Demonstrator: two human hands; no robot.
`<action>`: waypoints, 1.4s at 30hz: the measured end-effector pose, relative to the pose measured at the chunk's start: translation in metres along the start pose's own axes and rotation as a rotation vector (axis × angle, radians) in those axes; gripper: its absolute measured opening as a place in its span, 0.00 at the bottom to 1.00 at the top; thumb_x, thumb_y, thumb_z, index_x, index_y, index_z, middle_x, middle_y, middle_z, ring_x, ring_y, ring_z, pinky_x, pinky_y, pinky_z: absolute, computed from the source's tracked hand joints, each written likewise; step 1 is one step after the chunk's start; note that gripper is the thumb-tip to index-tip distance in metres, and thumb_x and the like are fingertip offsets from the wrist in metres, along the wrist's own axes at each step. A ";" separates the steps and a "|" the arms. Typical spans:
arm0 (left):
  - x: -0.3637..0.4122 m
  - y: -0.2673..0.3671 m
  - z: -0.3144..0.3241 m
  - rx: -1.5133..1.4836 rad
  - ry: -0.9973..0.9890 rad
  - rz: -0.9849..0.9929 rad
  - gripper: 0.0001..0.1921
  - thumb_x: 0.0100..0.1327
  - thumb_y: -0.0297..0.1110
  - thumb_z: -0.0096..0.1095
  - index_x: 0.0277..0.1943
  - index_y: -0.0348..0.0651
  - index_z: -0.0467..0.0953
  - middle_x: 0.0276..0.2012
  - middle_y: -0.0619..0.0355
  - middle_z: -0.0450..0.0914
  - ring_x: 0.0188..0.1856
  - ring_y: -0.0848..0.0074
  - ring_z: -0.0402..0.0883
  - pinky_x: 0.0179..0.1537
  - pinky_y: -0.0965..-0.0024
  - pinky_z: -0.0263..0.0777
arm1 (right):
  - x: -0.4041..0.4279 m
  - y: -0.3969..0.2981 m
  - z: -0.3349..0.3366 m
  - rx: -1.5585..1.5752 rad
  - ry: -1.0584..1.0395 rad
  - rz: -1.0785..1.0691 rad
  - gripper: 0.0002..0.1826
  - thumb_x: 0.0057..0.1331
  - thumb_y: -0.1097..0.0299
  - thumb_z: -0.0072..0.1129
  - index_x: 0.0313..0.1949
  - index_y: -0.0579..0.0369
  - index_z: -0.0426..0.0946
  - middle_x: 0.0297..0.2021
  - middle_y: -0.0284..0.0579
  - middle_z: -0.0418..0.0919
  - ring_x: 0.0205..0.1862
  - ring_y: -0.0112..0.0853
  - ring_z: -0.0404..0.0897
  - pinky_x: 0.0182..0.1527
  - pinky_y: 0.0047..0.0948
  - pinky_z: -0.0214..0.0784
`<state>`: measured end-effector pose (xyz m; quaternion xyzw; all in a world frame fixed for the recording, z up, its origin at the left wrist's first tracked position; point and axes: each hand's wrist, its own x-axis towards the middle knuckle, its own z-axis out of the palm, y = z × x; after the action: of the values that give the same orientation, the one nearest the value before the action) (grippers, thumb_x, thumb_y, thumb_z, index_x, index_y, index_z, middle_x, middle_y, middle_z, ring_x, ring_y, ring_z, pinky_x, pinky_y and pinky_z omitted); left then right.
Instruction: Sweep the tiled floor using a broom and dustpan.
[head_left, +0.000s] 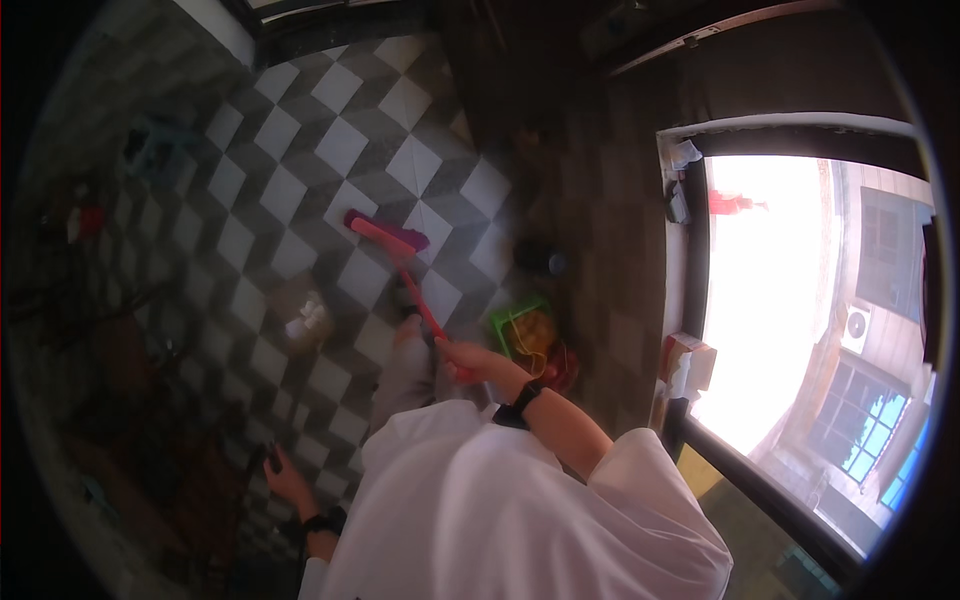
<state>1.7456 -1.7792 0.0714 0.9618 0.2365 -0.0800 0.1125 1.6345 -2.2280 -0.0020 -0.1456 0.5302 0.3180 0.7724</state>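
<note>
My right hand (472, 362) is wrapped around the red handle (422, 300) of a broom. The broom's head (386, 234), with red plastic on top and purple-magenta bristles, rests tilted on the tiled floor ahead of my feet. My left hand (285, 476) is low at my left side, beside dark furniture. Something small and dark shows at its fingers; shadow hides whether it is held. Both wrists wear black bands.
Grey and white patterned tiles (341, 146) cover the floor. Right of my legs sits a green basket (499, 330) with yellowish round items, beside a red bag (561, 369). A small stool-like object (309, 319) bears white crumpled pieces. A bright window (765, 300) is at right.
</note>
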 end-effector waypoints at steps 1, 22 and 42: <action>0.000 0.002 -0.001 -0.027 0.005 0.001 0.34 0.56 0.54 0.65 0.53 0.29 0.73 0.50 0.39 0.76 0.52 0.52 0.74 0.54 0.58 0.67 | 0.002 -0.006 0.011 -0.013 0.000 0.013 0.22 0.68 0.45 0.47 0.26 0.48 0.60 0.14 0.29 0.62 0.13 0.18 0.63 0.14 0.20 0.54; -0.081 0.013 0.012 0.090 -0.070 0.034 0.27 0.58 0.50 0.66 0.46 0.29 0.77 0.44 0.40 0.80 0.46 0.51 0.78 0.47 0.59 0.71 | -0.175 -0.061 -0.120 0.085 0.304 -0.228 0.22 0.70 0.47 0.45 0.26 0.50 0.63 0.14 0.29 0.60 0.12 0.19 0.60 0.13 0.18 0.51; -0.175 0.021 0.022 0.138 -0.033 0.116 0.25 0.60 0.46 0.64 0.48 0.29 0.77 0.44 0.42 0.80 0.46 0.56 0.80 0.49 0.64 0.72 | -0.048 -0.049 -0.179 0.089 -0.144 -0.141 0.21 0.69 0.42 0.43 0.26 0.44 0.62 0.14 0.30 0.62 0.13 0.21 0.64 0.13 0.22 0.54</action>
<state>1.6005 -1.8791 0.0902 0.9778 0.1726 -0.1054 0.0540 1.5249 -2.3815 -0.0339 -0.1250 0.4752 0.2487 0.8347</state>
